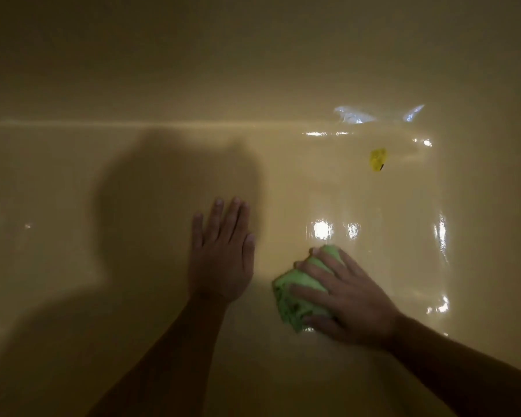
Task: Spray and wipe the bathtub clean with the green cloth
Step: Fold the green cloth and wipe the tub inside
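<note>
The yellowish bathtub (133, 85) fills the whole head view, and its floor shines wet on the right. My left hand (221, 254) lies flat on the tub floor near the middle, fingers straight and together. To its right, my right hand (340, 291) presses down on the bunched green cloth (295, 299) with spread fingers that curl a little over its top. The cloth lies on the wet floor, with its left and near parts showing from under the hand. No spray bottle is in view.
A small yellow object (378, 159) lies on the tub floor at the far right. Behind it is a bluish glint (354, 115) on the tub wall. A dark shadow of a head covers the floor to the left of my left hand.
</note>
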Available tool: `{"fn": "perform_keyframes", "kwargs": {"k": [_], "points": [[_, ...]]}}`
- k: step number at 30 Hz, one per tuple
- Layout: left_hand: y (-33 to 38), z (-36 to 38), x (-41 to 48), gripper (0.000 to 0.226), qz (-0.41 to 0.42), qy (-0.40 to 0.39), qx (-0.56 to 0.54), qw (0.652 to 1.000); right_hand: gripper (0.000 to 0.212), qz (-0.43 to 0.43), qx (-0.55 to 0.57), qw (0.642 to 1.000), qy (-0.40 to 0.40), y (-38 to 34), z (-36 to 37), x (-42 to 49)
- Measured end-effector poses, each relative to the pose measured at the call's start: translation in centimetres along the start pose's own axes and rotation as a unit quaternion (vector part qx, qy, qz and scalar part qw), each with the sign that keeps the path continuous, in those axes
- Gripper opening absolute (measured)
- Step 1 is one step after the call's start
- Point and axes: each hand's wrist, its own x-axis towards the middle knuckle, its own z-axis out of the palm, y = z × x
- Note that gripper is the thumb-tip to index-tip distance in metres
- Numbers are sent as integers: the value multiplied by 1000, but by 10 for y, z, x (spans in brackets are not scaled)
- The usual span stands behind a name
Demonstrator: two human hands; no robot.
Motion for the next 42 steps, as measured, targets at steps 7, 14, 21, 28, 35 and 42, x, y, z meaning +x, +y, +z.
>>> {"fn": "perform_keyframes", "kwargs": {"k": [7,14,21,28,35,42], "points": [[-4,4,5,60,5,13,-1,1000,60,315,-5,933,171,90,-31,101],[-5,0,4,61,11,2,5,1000,61,226,67,971,44,-49,5,-6],[-7,2,7,58,12,28,-6,1000,61,106,-7,992,66,31,-13,70],[-18,2,-1,59,-6,18,-23,1000,64,290,23,947,140,40,-32,161],[-50,-2,-50,64,-67,-12,-3,998,58,63,53,996,-13,-82,9,36],[-67,-1,-25,64,-58,5,6,998,62,155,-12,983,103,30,-25,185]]}}
